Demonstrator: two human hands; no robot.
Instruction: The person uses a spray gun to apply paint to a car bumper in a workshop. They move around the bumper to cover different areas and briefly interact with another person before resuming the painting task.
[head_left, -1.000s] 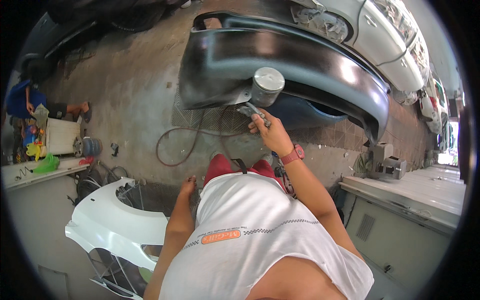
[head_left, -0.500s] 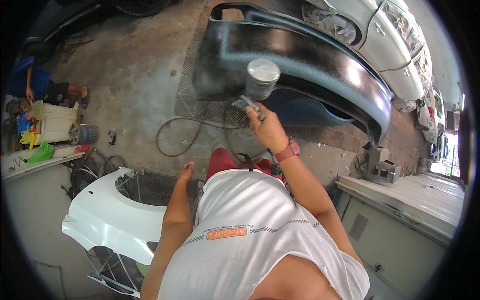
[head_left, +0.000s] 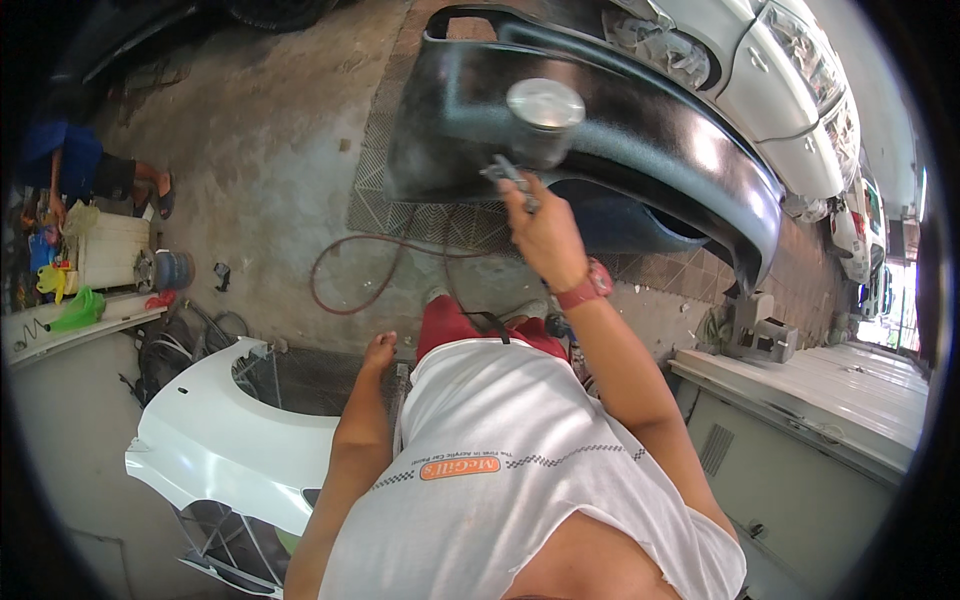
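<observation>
My right hand [head_left: 548, 232], with a red watch at its wrist, is closed round the handle of a paint spray gun [head_left: 512, 182]. The gun's lidded cup [head_left: 545, 122] sits on top and looks slightly blurred. Just beyond the gun lies a large black, glossy car bumper [head_left: 600, 115], and the gun is held over its near side, left of its middle. By my left thigh hangs my left hand [head_left: 380, 350], its fingers curled in and nothing seen in them.
A red-brown hose [head_left: 318, 285] loops across the floor. At left stands a white car fender [head_left: 225, 435] on a metal frame. A white car [head_left: 775, 95] is behind the bumper; a grey-white cabinet [head_left: 800, 405] is at right. Far left, another person [head_left: 75, 160] stands near cluttered containers.
My right hand has moved the spray gun forward and slightly right, farther over the bumper. My left hand has stayed nearly in place. The other person's hand has shifted slightly.
</observation>
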